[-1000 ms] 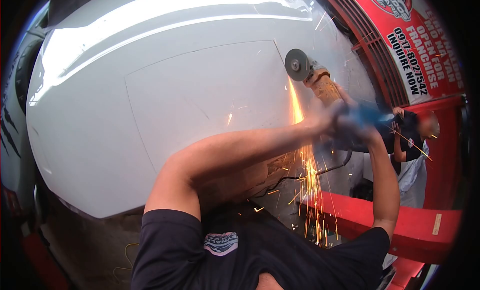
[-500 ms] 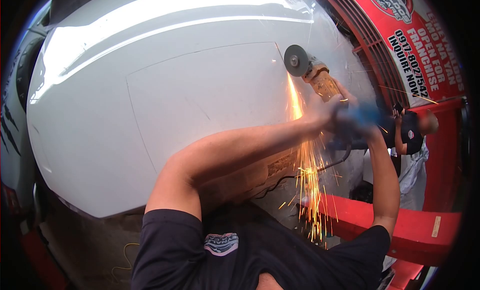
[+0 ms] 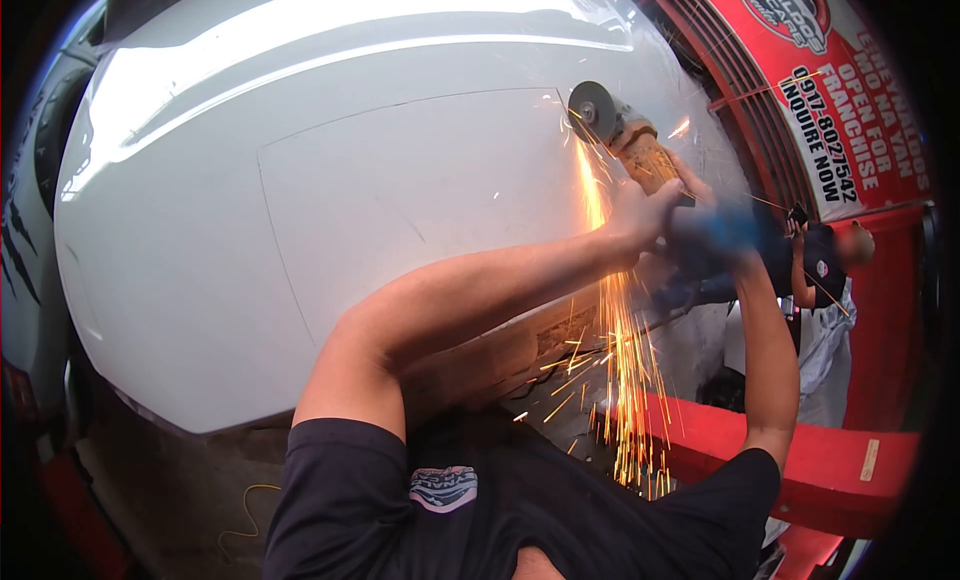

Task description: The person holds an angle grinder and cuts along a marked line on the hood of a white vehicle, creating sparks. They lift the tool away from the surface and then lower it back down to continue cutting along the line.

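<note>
An angle grinder with a yellow, worn body is in my hands at the right of the view. Its dark disc is at the right end of a thin cut line on a large white car panel. Orange sparks stream down from the disc past my left forearm. My left hand wraps around the grinder's body from the near side. On the rear part, my right hand grips the grinder, partly hidden by a blurred blue patch.
A red lift arm runs below my right arm. Another person in a dark shirt stands at the right. Behind are a red grille and a red banner. A yellow cord lies on the floor at lower left.
The grinder and my hands have shifted only slightly. The sparks' spread has changed, with a few now flying off to the right of the disc.
</note>
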`<state>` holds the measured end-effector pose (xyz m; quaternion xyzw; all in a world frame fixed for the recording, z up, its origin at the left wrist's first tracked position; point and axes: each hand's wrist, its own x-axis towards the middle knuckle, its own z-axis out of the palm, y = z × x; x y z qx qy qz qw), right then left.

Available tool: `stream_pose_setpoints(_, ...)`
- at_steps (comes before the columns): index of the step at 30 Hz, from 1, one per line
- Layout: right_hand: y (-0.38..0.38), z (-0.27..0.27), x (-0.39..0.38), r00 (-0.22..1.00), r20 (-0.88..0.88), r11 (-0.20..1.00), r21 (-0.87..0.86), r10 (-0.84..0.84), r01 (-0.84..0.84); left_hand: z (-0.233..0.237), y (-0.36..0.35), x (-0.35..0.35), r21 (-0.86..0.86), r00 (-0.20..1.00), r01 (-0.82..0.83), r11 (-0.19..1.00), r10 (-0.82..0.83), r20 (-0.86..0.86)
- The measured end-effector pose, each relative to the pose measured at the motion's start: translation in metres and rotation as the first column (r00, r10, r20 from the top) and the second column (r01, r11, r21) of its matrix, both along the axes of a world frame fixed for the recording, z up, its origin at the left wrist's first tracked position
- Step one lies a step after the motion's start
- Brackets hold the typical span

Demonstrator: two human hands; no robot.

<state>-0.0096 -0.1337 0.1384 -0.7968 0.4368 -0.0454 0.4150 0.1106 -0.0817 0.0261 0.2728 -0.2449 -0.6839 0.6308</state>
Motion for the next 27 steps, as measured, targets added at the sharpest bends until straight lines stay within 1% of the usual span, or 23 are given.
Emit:
stream_pose_setpoints(1,-0.004,-0.003,-0.001,0.999,0.044,1.000,0.006,0.031,-0.031,0.000,-0.001,0.000,0.008,1.000,0.001,1.000,0.000,-0.017)
stream_pose_setpoints(2,-0.004,-0.003,0.000,0.999,0.044,0.999,0.006,0.032,-0.033,0.001,-0.001,0.001,0.017,0.999,0.001,1.000,0.000,-0.034)
stream_pose_setpoints(4,-0.004,0.000,0.002,1.000,0.001,1.000,-0.001,0.000,0.000,0.003,-0.002,0.003,0.017,1.000,-0.013,1.000,0.013,-0.019)
stream_pose_setpoints(8,-0.012,-0.003,0.003,1.000,0.010,1.000,-0.016,0.012,-0.012,0.003,-0.008,0.007,0.010,0.999,-0.024,1.000,0.024,0.029)
stream_pose_setpoints(14,-0.013,0.000,0.011,1.000,-0.021,1.000,-0.003,0.009,-0.009,-0.001,-0.012,0.010,-0.026,1.000,-0.023,0.999,0.023,-0.008)
stream_pose_setpoints(16,-0.020,-0.009,0.009,0.997,0.044,0.997,-0.049,0.055,-0.053,-0.004,-0.018,0.009,-0.009,0.999,-0.039,0.999,0.039,-0.002)
stream_pose_setpoints(18,-0.029,-0.012,0.007,0.995,0.052,0.995,-0.058,0.081,-0.078,-0.005,-0.020,0.010,0.008,0.998,-0.056,0.998,0.056,0.004)
stream_pose_setpoints(19,-0.031,-0.013,0.008,0.993,0.059,0.993,-0.066,0.106,-0.102,-0.005,-0.020,0.011,-0.016,0.997,-0.074,0.997,0.074,0.000)
stream_pose_setpoints(21,-0.034,-0.014,0.010,0.993,0.064,0.994,-0.056,0.099,-0.096,0.000,-0.018,0.014,-0.038,0.996,-0.093,0.995,0.093,-0.005)
stream_pose_setpoints(23,-0.034,-0.013,0.013,0.993,0.070,0.995,-0.045,0.097,-0.094,0.003,-0.019,0.017,0.090,0.992,-0.128,0.988,0.126,0.028)
stream_pose_setpoints(24,-0.031,-0.010,0.015,0.995,0.062,0.997,-0.020,0.080,-0.079,-0.003,-0.024,0.016,0.091,0.991,-0.134,0.987,0.132,0.031)
stream_pose_setpoints(26,-0.024,-0.001,0.015,0.996,0.047,0.997,0.008,0.071,-0.072,-0.014,-0.035,0.010,-0.030,0.999,-0.031,0.999,0.032,0.032)
stream_pose_setpoints(27,-0.016,0.004,0.012,0.998,-0.003,0.995,-0.080,0.056,-0.056,-0.008,-0.030,0.011,-0.044,0.999,-0.017,0.999,0.018,0.028)
